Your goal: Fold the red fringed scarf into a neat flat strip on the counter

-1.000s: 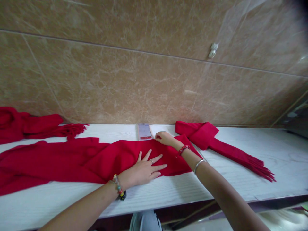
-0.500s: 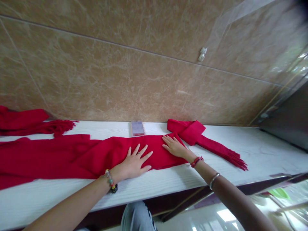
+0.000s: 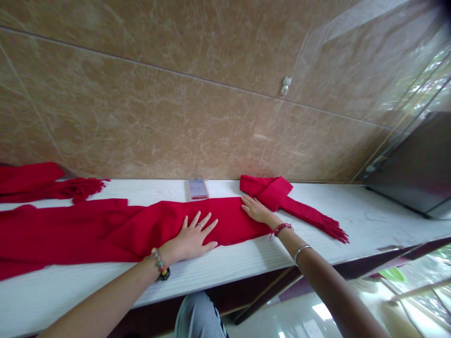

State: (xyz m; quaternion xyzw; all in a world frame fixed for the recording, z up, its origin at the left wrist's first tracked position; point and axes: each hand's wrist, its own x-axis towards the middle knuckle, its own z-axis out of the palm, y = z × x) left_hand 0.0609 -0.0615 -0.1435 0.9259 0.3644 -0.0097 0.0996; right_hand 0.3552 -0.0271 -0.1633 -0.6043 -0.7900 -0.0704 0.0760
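Note:
A long red scarf (image 3: 105, 230) lies stretched across the white table (image 3: 246, 263). My left hand (image 3: 192, 237) rests flat on it near its middle, fingers spread, a ring on one finger and a beaded bracelet at the wrist. My right hand (image 3: 255, 210) lies flat and open on the scarf's right end, close to a fold. Just beyond it, a second part of red scarf with a fringed end (image 3: 299, 209) runs off to the right.
A small pale card or packet (image 3: 198, 188) stands against the brown marble wall (image 3: 211, 117). More red fringed scarf cloth (image 3: 45, 183) lies at the far left. A dark box (image 3: 416, 173) sits at the right end. My knee (image 3: 199, 317) shows below the table edge.
My right hand went from pinching the scarf's far edge to lying flat on its right end. The view has swung right, while my left hand stays pressed on the scarf.

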